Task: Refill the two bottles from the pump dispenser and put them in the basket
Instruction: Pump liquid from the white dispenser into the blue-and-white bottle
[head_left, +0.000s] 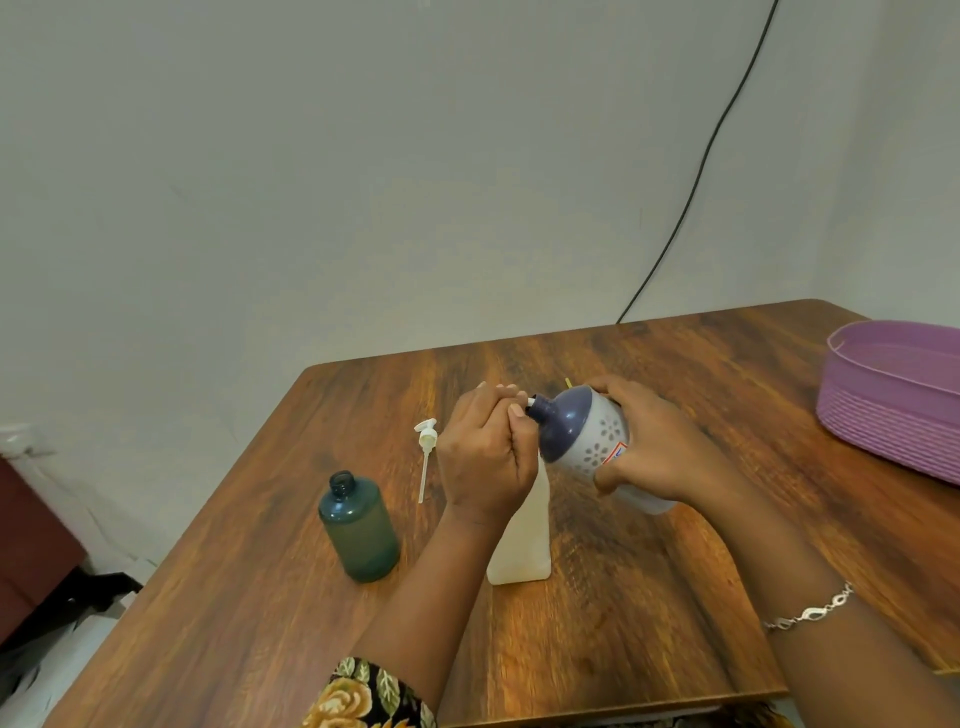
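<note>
My right hand (660, 452) grips a white container with a dark blue domed cap (576, 431), tilted so its white nozzle points left. The nozzle tip meets my left hand (485, 457), whose fingers curl around the top of a translucent white bottle (522, 545) standing on the table; the bottle's mouth is hidden by that hand. A dark green bottle (358, 530) stands uncapped at the left. A white pump head with its tube (426, 457) lies flat on the table behind the green bottle. A purple basket (883, 410) sits at the right edge.
The wooden table (623, 597) has its left corner and edge close to the green bottle. A black cable (691, 197) runs down the wall behind the table. Dark objects lie on the floor at the lower left.
</note>
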